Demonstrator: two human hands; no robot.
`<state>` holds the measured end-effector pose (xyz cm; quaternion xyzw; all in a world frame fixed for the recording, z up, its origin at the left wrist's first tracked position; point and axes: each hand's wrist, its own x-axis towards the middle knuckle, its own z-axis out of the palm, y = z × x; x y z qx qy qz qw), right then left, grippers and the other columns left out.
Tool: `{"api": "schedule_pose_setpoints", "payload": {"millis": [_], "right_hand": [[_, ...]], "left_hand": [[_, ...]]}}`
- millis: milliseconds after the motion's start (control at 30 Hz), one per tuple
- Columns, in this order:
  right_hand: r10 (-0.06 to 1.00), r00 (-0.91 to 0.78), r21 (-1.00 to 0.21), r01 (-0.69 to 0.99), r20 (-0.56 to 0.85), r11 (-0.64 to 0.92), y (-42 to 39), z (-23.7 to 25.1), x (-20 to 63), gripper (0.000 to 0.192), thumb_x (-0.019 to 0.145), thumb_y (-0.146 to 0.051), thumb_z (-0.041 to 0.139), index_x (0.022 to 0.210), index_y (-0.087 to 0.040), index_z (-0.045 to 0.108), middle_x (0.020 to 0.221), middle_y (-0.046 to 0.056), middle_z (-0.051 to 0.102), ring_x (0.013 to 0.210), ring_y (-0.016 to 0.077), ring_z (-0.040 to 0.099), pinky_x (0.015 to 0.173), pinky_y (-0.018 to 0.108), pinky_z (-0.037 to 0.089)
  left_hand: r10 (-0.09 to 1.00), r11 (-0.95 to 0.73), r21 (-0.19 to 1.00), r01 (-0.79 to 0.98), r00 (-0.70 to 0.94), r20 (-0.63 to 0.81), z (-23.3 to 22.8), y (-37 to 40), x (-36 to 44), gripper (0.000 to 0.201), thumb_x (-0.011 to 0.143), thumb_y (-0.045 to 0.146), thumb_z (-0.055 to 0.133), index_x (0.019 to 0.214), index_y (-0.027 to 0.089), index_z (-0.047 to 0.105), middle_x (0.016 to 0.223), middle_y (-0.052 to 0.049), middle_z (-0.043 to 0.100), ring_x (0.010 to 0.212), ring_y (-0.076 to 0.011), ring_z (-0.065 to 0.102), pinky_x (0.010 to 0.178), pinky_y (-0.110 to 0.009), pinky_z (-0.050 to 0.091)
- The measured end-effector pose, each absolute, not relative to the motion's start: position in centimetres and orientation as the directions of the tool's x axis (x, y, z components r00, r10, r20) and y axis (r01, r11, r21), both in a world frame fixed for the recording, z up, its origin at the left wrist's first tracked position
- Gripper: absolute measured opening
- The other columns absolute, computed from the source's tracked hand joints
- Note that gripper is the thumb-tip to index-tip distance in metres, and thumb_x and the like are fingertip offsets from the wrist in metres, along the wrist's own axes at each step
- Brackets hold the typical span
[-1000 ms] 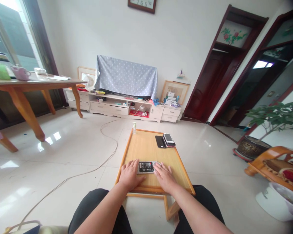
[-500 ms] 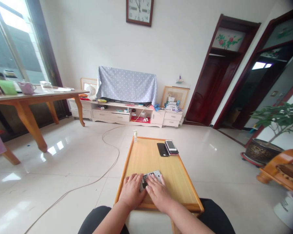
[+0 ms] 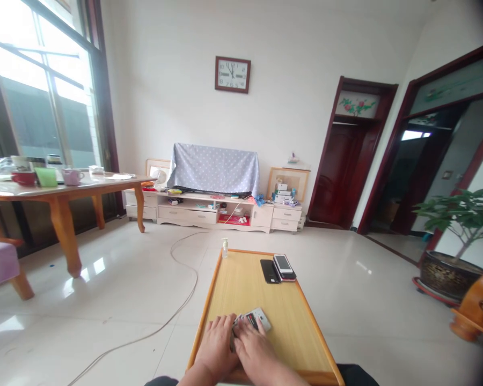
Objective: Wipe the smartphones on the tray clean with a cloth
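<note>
A phone (image 3: 261, 317) with a silver-grey rim and a dark patch with a bit of red lies tilted on the small wooden table (image 3: 282, 338), partly covered by my hands. My left hand (image 3: 216, 343) grips its left end, fingers curled close together along the edge. My right hand (image 3: 250, 343) rests over the phone, its fingers stretched out across the surface, the thumb side close against my left hand. What the fingertips press on is hidden.
On the table's far right lie a white phone (image 3: 282, 263) and a black phone cover (image 3: 269, 271). A pump bottle (image 3: 225, 248) stands at the far left corner. A cable (image 3: 181, 305) runs over the floor to the left. Beyond stands a low TV cabinet (image 3: 189, 215).
The view has tilted up, so the table and hands sit lower in the picture. My right hand has shifted slightly left over the phone, closer to my left hand.
</note>
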<state>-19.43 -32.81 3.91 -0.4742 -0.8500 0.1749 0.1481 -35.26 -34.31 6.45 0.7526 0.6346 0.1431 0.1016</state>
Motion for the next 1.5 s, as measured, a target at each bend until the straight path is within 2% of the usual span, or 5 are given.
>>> {"api": "schedule_pose_setpoints", "payload": {"millis": [233, 733, 1067, 1333, 1500], "right_hand": [[0.955, -0.294, -0.324, 0.900, 0.041, 0.291, -30.0, 4.4, -16.6, 0.059, 0.103, -0.046, 0.015, 0.148, -0.025, 0.047, 0.156, 0.007, 0.040, 0.148, 0.0244, 0.029, 0.123, 0.055, 0.009], [0.946, -0.323, -0.331, 0.889, 0.040, 0.317, -23.7, 1.8, -16.7, 0.062, 0.103, -0.050, 0.011, 0.152, -0.023, 0.039, 0.160, 0.005, 0.031, 0.150, 0.0237, 0.022, 0.123, 0.055, 0.001], [0.959, -0.281, -0.315, 0.907, 0.045, 0.281, -18.9, 0.9, -16.6, 0.056, 0.105, -0.045, 0.017, 0.151, -0.021, 0.041, 0.159, 0.005, 0.033, 0.150, 0.0247, 0.024, 0.122, 0.060, 0.005], [0.834, -0.542, -0.390, 0.748, 0.108, 0.537, -21.6, 0.5, -21.1, 0.048, 0.107, -0.038, 0.023, 0.154, -0.032, 0.032, 0.156, 0.001, 0.039, 0.149, 0.0211, 0.027, 0.123, 0.058, 0.001], [0.961, -0.272, -0.305, 0.912, 0.054, 0.276, -17.6, 0.1, -18.7, 0.051, 0.107, -0.040, 0.019, 0.149, -0.025, 0.043, 0.157, 0.005, 0.037, 0.149, 0.0246, 0.026, 0.119, 0.064, -0.003]], "left_hand": [[0.985, -0.167, 0.355, 0.920, 0.139, 0.101, 6.1, -34.6, -35.3, 0.068, 0.069, 0.038, 0.062, 0.135, 0.029, 0.050, 0.131, -0.006, 0.063, 0.122, -0.0285, 0.052, 0.108, -0.039, 0.033], [0.993, -0.103, 0.407, 0.908, 0.067, 0.103, 3.4, -29.3, -36.3, 0.070, 0.073, 0.041, 0.062, 0.139, 0.024, 0.047, 0.132, -0.006, 0.061, 0.123, -0.0270, 0.049, 0.104, -0.039, 0.034], [0.954, -0.281, 0.424, 0.861, 0.202, 0.222, 1.2, -23.1, -37.2, 0.078, 0.069, 0.032, 0.064, 0.142, 0.020, 0.041, 0.128, -0.010, 0.061, 0.120, -0.0284, 0.052, 0.103, -0.040, 0.037], [0.942, -0.320, 0.430, 0.844, 0.233, 0.242, 0.1, -20.7, -37.8, 0.075, 0.075, 0.027, 0.056, 0.146, 0.019, 0.033, 0.127, -0.011, 0.062, 0.113, -0.0284, 0.056, 0.097, -0.042, 0.039], [0.947, -0.307, 0.434, 0.847, 0.224, 0.232, -0.1, -20.0, -37.7, 0.081, 0.067, 0.032, 0.063, 0.143, 0.018, 0.037, 0.124, -0.012, 0.062, 0.115, -0.0312, 0.056, 0.097, -0.043, 0.040]]}}
